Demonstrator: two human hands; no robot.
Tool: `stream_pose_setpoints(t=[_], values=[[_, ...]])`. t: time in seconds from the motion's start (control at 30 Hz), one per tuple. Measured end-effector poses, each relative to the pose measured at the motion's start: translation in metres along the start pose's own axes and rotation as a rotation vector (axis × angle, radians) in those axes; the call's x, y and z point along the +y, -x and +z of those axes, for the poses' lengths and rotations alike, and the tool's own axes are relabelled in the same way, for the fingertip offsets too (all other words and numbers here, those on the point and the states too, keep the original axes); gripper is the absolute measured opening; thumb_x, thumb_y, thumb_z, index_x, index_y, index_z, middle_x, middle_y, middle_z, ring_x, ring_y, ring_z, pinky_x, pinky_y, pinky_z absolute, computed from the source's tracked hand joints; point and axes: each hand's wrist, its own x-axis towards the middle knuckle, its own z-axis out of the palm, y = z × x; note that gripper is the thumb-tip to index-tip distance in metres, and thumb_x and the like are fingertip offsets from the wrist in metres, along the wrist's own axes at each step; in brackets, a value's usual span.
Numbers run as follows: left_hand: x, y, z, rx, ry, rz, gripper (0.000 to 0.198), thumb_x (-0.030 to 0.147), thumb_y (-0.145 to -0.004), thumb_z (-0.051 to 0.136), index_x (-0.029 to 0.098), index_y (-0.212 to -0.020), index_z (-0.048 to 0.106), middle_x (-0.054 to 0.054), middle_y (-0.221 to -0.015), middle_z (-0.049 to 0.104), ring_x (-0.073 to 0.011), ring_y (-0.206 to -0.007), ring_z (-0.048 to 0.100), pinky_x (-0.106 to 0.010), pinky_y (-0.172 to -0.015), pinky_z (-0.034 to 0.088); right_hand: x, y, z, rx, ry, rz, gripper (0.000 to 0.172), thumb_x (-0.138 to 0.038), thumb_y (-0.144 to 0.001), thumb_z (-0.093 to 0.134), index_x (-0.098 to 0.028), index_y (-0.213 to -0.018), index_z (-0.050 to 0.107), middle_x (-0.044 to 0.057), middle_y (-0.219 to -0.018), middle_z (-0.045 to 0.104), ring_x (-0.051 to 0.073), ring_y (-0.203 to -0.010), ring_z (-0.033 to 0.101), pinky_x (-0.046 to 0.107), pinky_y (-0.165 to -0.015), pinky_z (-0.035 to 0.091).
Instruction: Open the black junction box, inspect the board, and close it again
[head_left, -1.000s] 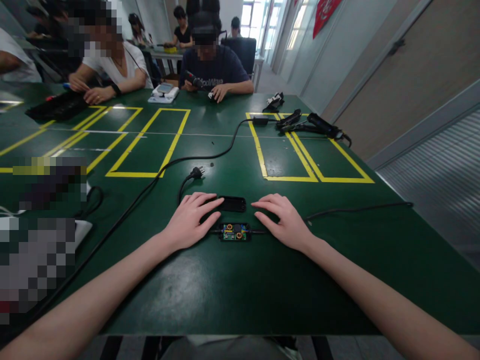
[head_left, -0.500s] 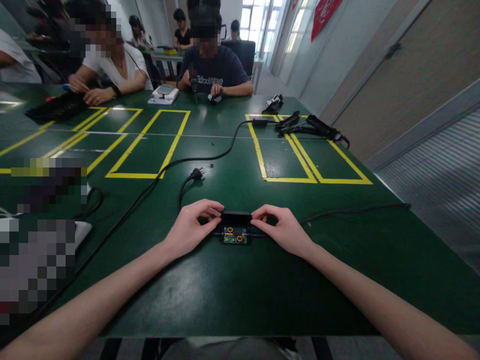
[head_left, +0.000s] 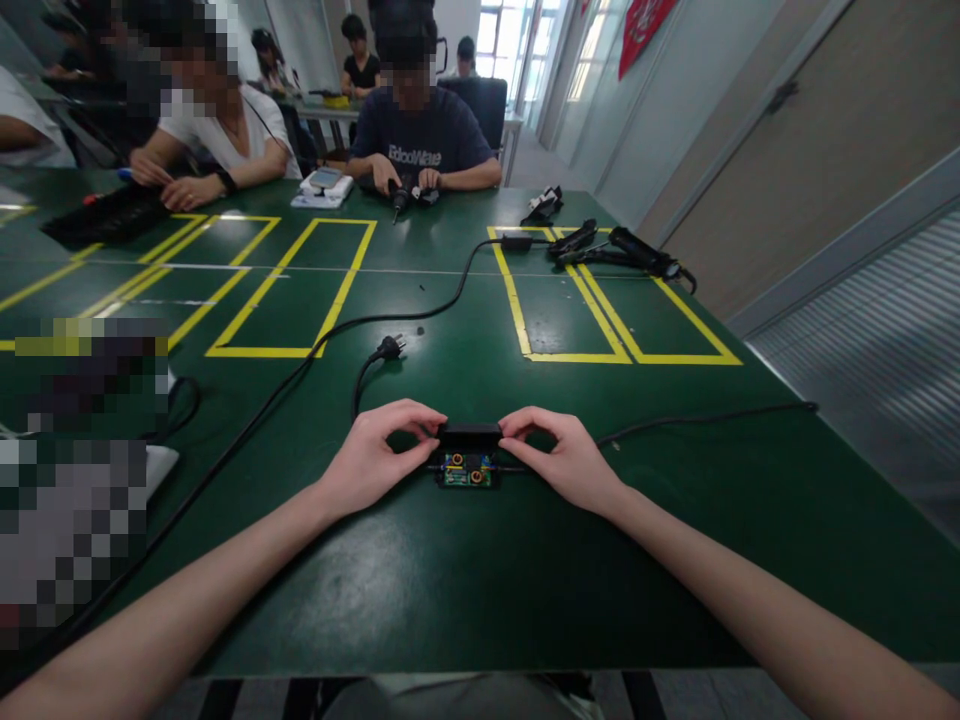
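A black plastic cover [head_left: 470, 435] is pinched at its two ends between my hands. My left hand [head_left: 390, 440] grips its left end with thumb and fingertips, and my right hand [head_left: 555, 445] grips the right end the same way. Just below it on the table lies a green circuit board [head_left: 468, 470] with two copper-wound coils, seated in a black housing half. A black cable leaves the board on either side, passing by my hands. The cover is tilted up behind the board, leaving its parts exposed.
A black power plug [head_left: 390, 347] lies beyond my left hand on the green table [head_left: 465, 580]. A long black cable [head_left: 360, 320] crosses the left side toward black tools [head_left: 622, 250]. Opposite, a person holds an electric screwdriver [head_left: 400, 200]; another person [head_left: 225, 130] works at the left.
My hands and the cover stay almost in place; the cover looks slightly more tilted. The person opposite has lowered the screwdriver from upright toward the table.
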Motion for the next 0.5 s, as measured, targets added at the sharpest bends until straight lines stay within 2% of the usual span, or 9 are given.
stream_pose_setpoints(t=[0.5], values=[[0.0042,-0.0001,-0.0003,-0.033,-0.03,0.086,0.016,0.012,-0.089,0.066,0.015,-0.101,0.076,-0.006,-0.097,0.078,-0.015,-0.08,0.073,-0.027,-0.077,0.06,0.0003,0.002,-0.0024,-0.062,0.015,-0.174,0.007,-0.02,-0.094,0.069,-0.021,-0.087,0.068,0.007,-0.098,0.077,0.018,-0.085,0.072,0.031,-0.074,0.06]])
